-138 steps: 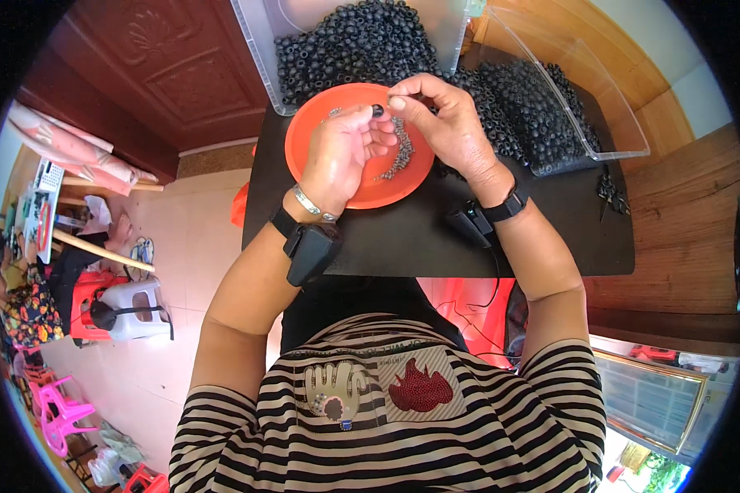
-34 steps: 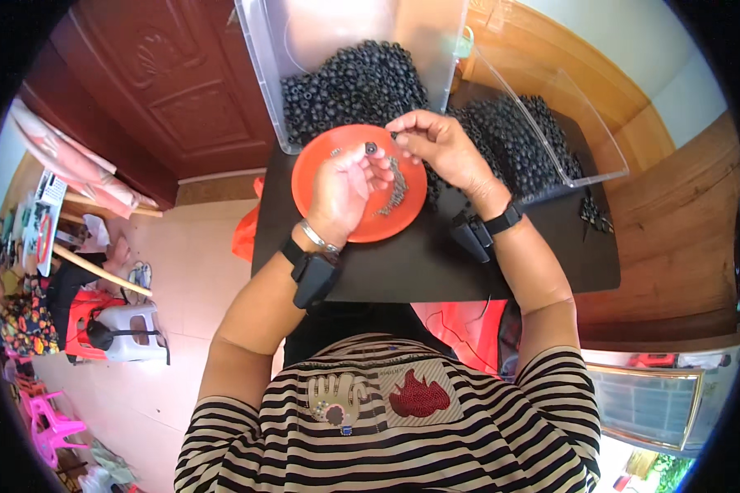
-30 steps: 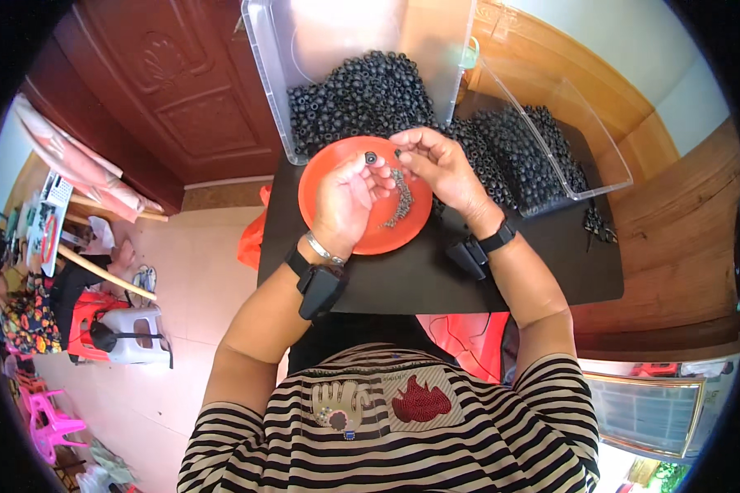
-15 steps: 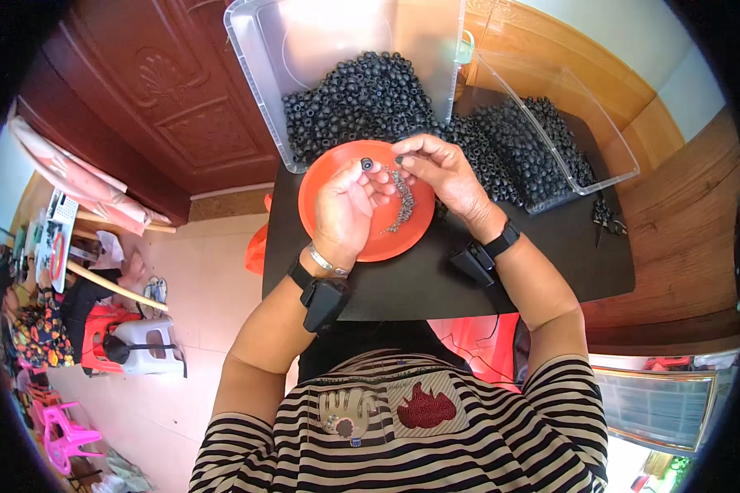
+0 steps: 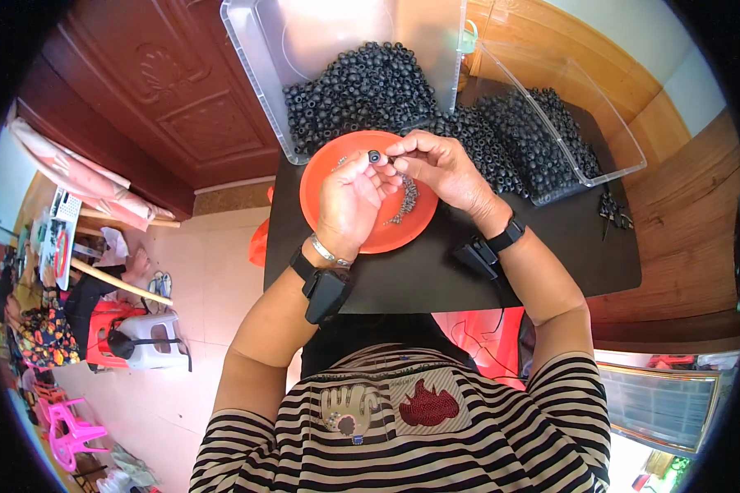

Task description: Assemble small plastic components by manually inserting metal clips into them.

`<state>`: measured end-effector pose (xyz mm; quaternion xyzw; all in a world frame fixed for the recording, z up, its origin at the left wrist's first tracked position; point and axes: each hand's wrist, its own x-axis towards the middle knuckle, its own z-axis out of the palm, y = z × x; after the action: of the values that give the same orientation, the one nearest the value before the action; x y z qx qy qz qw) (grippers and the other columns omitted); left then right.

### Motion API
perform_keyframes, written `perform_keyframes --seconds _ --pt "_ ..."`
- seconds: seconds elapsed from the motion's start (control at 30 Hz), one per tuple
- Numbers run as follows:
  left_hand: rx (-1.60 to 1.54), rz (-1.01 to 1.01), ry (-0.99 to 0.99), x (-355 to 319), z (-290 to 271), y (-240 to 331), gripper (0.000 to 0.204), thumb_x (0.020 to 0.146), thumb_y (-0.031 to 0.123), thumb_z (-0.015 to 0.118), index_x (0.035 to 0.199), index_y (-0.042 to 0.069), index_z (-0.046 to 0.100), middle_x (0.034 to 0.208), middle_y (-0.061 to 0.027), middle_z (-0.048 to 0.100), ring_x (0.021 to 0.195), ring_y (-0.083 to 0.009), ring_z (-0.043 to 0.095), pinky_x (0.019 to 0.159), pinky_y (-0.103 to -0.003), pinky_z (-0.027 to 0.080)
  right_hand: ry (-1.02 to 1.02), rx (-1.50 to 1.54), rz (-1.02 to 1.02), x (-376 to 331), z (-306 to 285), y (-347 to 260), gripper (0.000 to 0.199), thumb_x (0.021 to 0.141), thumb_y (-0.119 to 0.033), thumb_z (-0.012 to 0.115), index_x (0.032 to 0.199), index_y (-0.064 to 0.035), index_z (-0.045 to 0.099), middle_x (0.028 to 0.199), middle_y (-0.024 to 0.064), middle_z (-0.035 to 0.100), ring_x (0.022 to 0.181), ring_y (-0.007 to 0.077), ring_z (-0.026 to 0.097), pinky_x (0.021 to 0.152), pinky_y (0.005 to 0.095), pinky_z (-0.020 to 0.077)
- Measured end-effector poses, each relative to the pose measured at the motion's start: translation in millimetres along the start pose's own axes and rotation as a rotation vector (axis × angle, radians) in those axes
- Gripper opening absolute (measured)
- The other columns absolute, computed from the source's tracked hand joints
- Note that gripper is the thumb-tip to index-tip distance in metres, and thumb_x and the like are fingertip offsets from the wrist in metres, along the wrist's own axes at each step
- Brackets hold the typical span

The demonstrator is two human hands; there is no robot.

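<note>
Between the thumb and finger of my left hand [image 5: 349, 197] is a small round black part [image 5: 374, 156] with a hole in its middle, like a bead. My right hand [image 5: 444, 171] pinches a tiny dark piece [image 5: 392, 161] close beside it; its kind is too small to make out. Both hands are over an orange-red plate [image 5: 316, 205]. A curved heap of tiny grey metal-looking pieces [image 5: 407, 201] lies on the plate, partly hidden behind my hands.
A clear plastic bin [image 5: 255, 82] heaped with black parts [image 5: 362, 86] stands behind the plate. Right of it lies a second clear container [image 5: 592, 177] with similar parts. A small dark cluster [image 5: 612, 212] sits near the right edge of the dark table [image 5: 386, 283].
My right fingertips have moved left, bringing the tiny dark piece nearer to the black part in my left hand. The whole view has shifted slightly.
</note>
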<state>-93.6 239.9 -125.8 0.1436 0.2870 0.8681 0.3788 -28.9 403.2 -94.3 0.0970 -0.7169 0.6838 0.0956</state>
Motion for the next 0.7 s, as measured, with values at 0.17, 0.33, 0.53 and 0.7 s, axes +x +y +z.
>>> perform_keyframes --seconds 0.17,0.33,0.53,0.7 --pt "-0.030 0.010 0.034 0.2 9.3 -1.9 0.018 0.089 0.021 0.052 0.089 0.003 0.059 0.084 -0.0075 0.061 0.082 -0.0204 0.060 0.078 -0.034 0.048 0.023 0.046 -0.007 -0.8 -5.6 4.1 0.016 0.090 -0.004 0.059 0.104 -0.0011 0.064 0.093 0.0010 0.063 0.087 0.0083 0.059 0.081 0.0244 0.0488" --pt "0.005 -0.006 0.019 -1.7 9.3 -1.4 0.018 0.089 0.021 0.052 0.089 0.004 0.059 0.084 -0.0072 0.061 0.082 -0.0205 0.060 0.078 -0.034 0.048 0.062 0.081 0.002 1.1 -12.1 1.2 0.018 0.090 -0.008 0.059 0.106 -0.0012 0.065 0.090 0.0014 0.063 0.078 0.0075 0.056 0.075 0.0230 0.0487" --pt "0.016 -0.049 0.012 -1.7 10.1 -0.9 0.018 0.089 0.020 0.052 0.088 0.004 0.059 0.084 -0.0072 0.062 0.081 -0.0205 0.060 0.077 -0.033 0.049 0.057 0.099 -0.033 0.3 -10.5 -1.0 0.016 0.090 -0.004 0.057 0.104 -0.0011 0.063 0.089 0.0014 0.064 0.078 0.0067 0.057 0.074 0.0225 0.0492" --pt "0.041 -0.082 -0.002 -2.3 13.4 0.0 0.018 0.089 0.020 0.052 0.088 0.004 0.059 0.085 -0.0080 0.063 0.080 -0.0210 0.061 0.077 -0.033 0.049 0.037 0.098 -0.049 0.7 -10.1 1.1 0.014 0.090 -0.003 0.056 0.103 -0.0003 0.061 0.089 0.0029 0.064 0.080 0.0078 0.059 0.075 0.0232 0.0496"
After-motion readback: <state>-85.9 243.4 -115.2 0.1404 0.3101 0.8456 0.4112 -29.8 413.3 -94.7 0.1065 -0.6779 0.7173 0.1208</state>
